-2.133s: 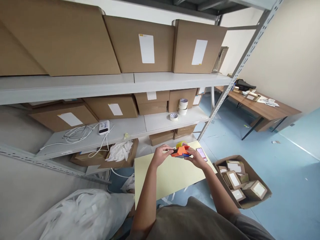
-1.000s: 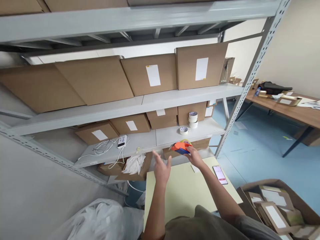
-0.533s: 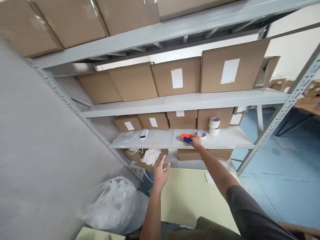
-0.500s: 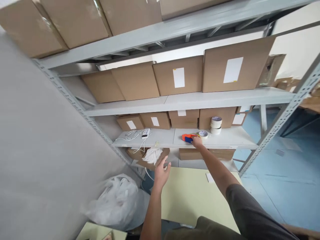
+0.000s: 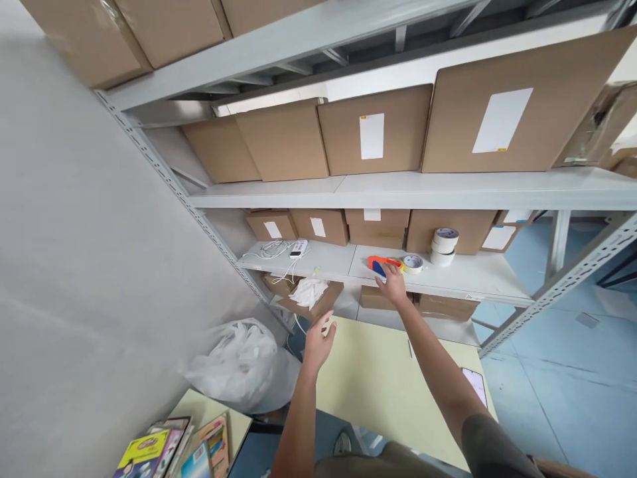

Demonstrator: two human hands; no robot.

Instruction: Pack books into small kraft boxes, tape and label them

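An orange and blue tape dispenser [image 5: 379, 264] lies on the grey lower shelf [image 5: 468, 279], beside a white tape roll [image 5: 413, 263]. My right hand [image 5: 393, 285] reaches out to the shelf edge, its fingers loosely apart with the tips at the dispenser's blue handle. Hovering above the near edge of the pale yellow table [image 5: 378, 392] is my left hand [image 5: 318, 340], fingers spread and holding nothing.
Two stacked tape rolls [image 5: 444, 239] stand further right on the shelf. A power strip with white cables [image 5: 297, 248] lies at its left end. Labelled cardboard boxes [image 5: 373, 136] fill the shelves. A white plastic bag [image 5: 239, 362], books [image 5: 164, 451] and a phone [image 5: 476, 386] are nearby.
My right hand carried the tape dispenser from the table up onto the shelf and now sits slightly back from it. My left hand let go and opened. The view swung left.
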